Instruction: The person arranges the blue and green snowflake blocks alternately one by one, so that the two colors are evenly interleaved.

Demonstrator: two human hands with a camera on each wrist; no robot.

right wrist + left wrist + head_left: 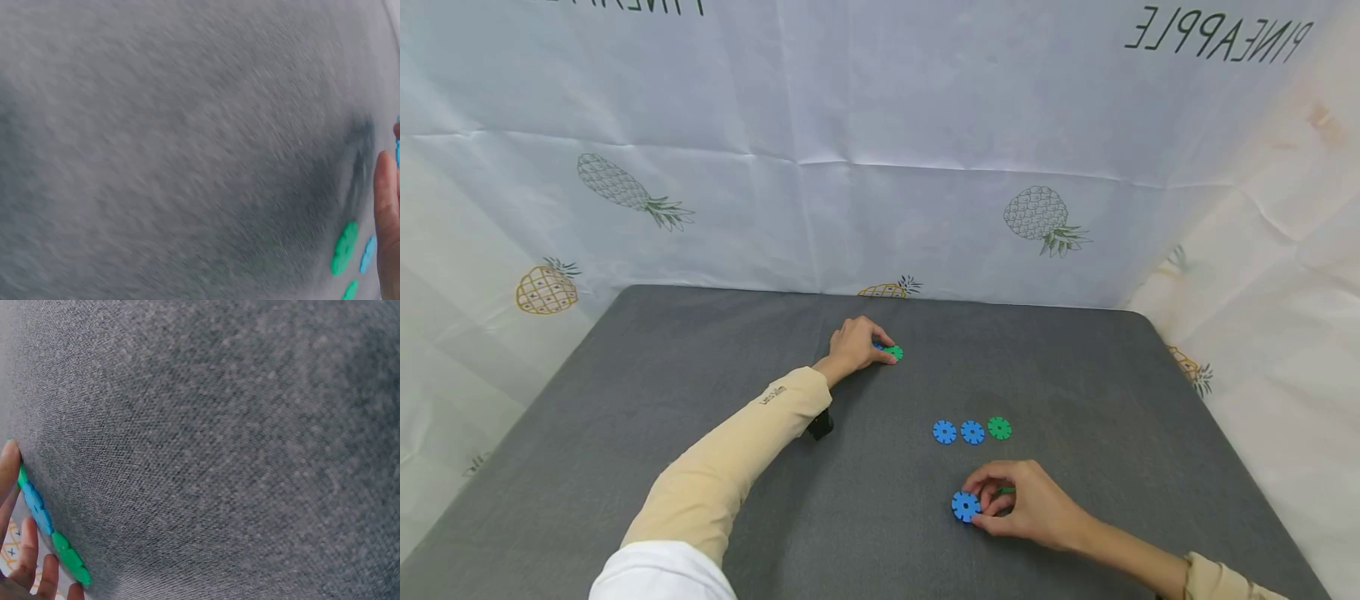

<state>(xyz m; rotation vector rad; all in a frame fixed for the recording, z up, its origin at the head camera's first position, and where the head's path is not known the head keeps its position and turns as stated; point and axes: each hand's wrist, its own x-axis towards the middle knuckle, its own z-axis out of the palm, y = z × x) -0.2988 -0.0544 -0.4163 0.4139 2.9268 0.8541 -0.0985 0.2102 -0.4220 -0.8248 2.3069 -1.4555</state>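
At the far middle of the table, my left hand (853, 346) pinches a short row of notched plastic discs between thumb and fingers. A green disc (894, 352) shows at its fingertips; the left wrist view has a blue disc (37, 508) between a green disc (70, 558) and another green piece partly behind a fingertip. Nearer me, my right hand (1026, 504) pinches a blue notched disc (965, 507), its flat face towards the camera. A green edge (1006, 490) peeks out among the curled right fingers, mostly hidden.
Just beyond the right hand lie a blue disc (944, 432), a second blue disc (972, 432) and a green disc (999, 427) in a row. The dark grey table (1075, 367) ends at a white pineapple-print cloth (850, 217) hanging behind it.
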